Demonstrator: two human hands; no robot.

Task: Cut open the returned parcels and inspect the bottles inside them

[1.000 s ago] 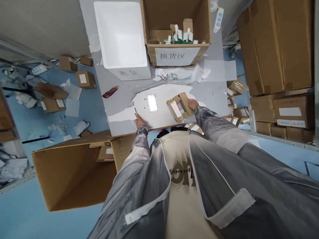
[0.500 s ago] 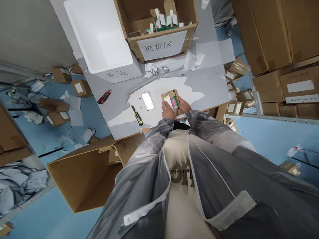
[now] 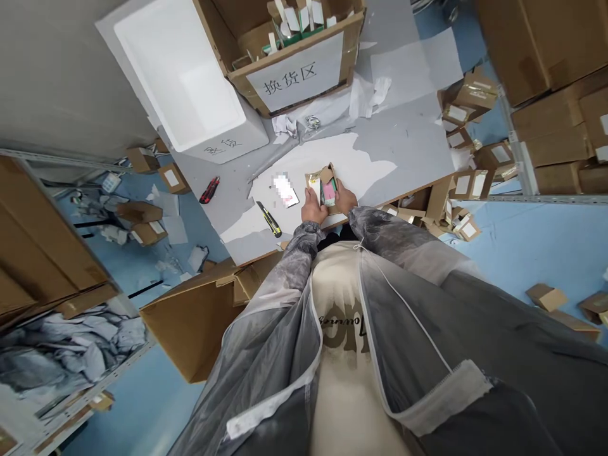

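The small open box (image 3: 314,182) is on the near side of the large carton (image 3: 355,47), over the counter (image 3: 413,145). Its long axis appears to run from the person's body toward the large carton, a raised flap at the end facing that carton; pink and green show inside. The left hand (image 3: 313,209) and right hand (image 3: 346,199) are part-curled, gripping its opposite sides. Its pale label is too small to read. The large carton's sign (image 3: 295,73) reads "换货区"; left of that carton, the white foam bin (image 3: 227,151) carries handwriting, its second character "货". Nearer than the large carton lie a phone (image 3: 285,191), its screen blurred, and a yellow-black cutter (image 3: 268,219).
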